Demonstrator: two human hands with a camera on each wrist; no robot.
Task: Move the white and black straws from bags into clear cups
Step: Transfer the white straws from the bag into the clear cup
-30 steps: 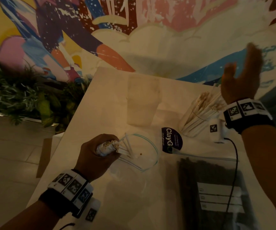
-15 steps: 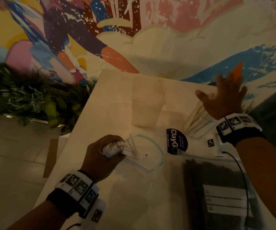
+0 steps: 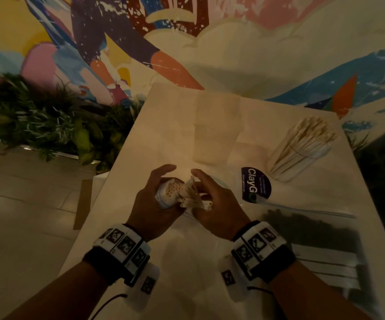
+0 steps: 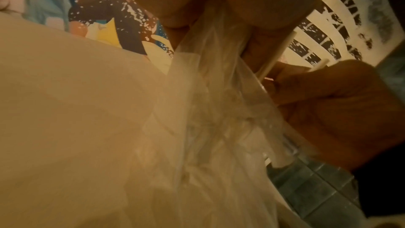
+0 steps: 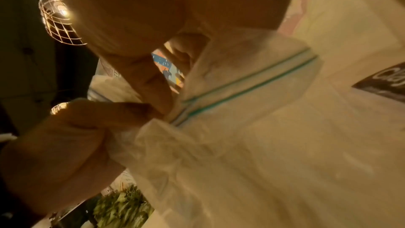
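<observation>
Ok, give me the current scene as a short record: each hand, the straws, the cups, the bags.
left hand: grips a bundle of white straws, ends up, through the clear bag
right hand: at the loose white straws fanning from the bundle; exact grip unclear
filled cup: clear, far right, holding white straws
empty cup: clear, far centre
black straws: inside a zip bag, lying flat at right
table: white

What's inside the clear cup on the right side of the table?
The clear cup holds a bundle of white straws, leaning, tips above the rim. Their lower ends blur through the wall; anything beneath them cannot be seen.
</observation>
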